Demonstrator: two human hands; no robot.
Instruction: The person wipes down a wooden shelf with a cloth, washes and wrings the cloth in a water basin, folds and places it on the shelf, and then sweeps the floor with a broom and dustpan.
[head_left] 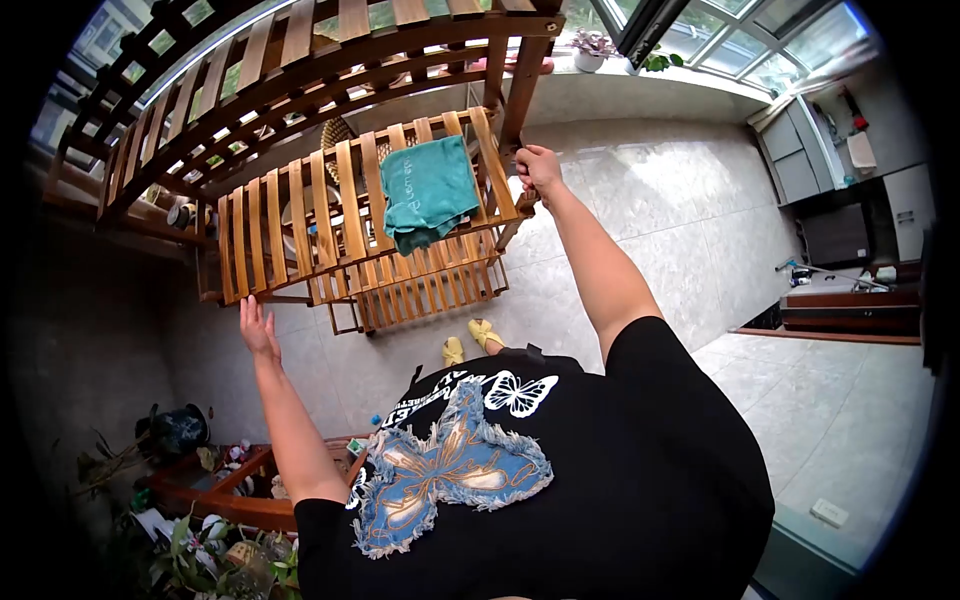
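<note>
Head view shows the right hand with fingers curled in at the right end of a slatted wooden rack; whether they grip its wood, I cannot tell. The left hand is spread, fingers straight, its tips near the front left corner. On the rack, toward the right, lies a folded green cloth, its lower edge over the front slat ends. Below sits a lower shelf, and yellow slippers stand on the tiled floor.
</note>
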